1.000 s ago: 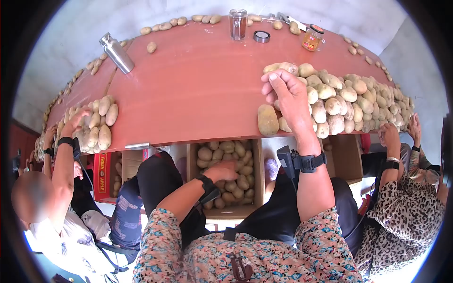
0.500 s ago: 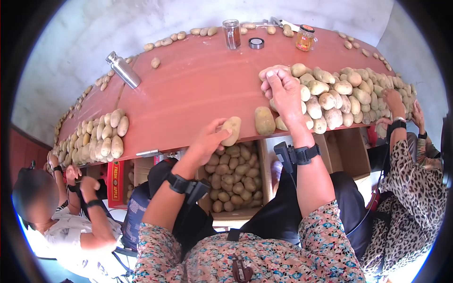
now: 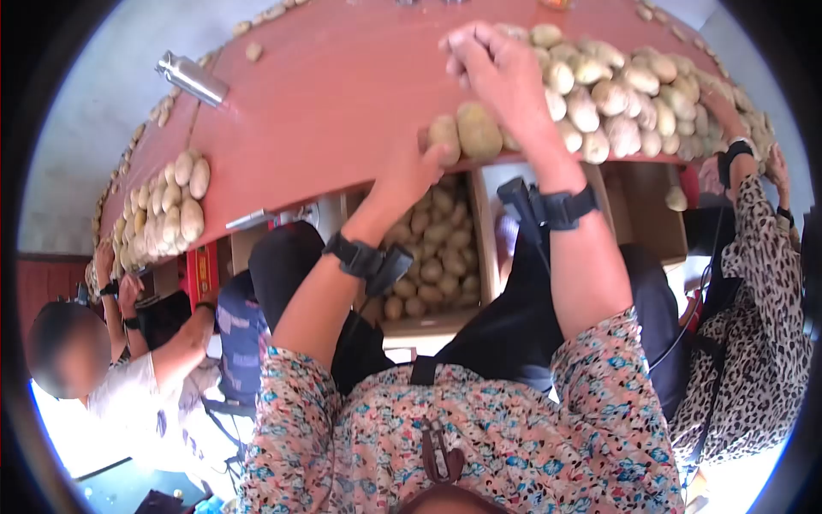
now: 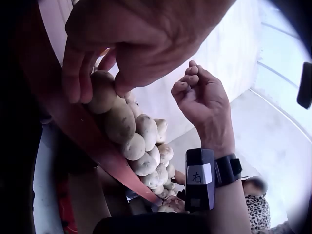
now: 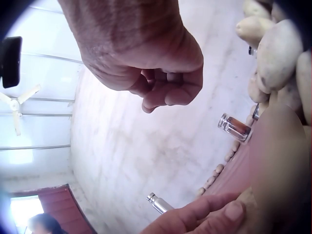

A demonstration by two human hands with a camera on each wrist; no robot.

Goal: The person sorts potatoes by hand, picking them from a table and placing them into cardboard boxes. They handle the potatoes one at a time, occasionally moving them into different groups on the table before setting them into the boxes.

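My left hand (image 3: 409,178) holds a potato (image 3: 443,139) between thumb and fingers at the table's front edge. That potato stands beside a larger potato (image 3: 479,131) at the left end of the potato pile (image 3: 629,98). In the left wrist view, the fingers and thumb lie on opposite sides of the held potato (image 4: 102,92), partly covering it. My right hand (image 3: 501,77) is raised near the pile's left end, its fingers curled and nothing visible in them. The right wrist view shows the same curled right hand (image 5: 156,73).
Below the table edge, between my knees, stands a cardboard box (image 3: 428,327) of potatoes. A second potato pile (image 3: 163,206) lies left, with a steel flask (image 3: 193,79) behind it. People sit on both sides; one's arm (image 3: 726,116) reaches to the right pile.
My left hand has risen out of the box with a potato and brought it beside the larger potato. My right hand stays raised by the pile. The head view has tilted downward.
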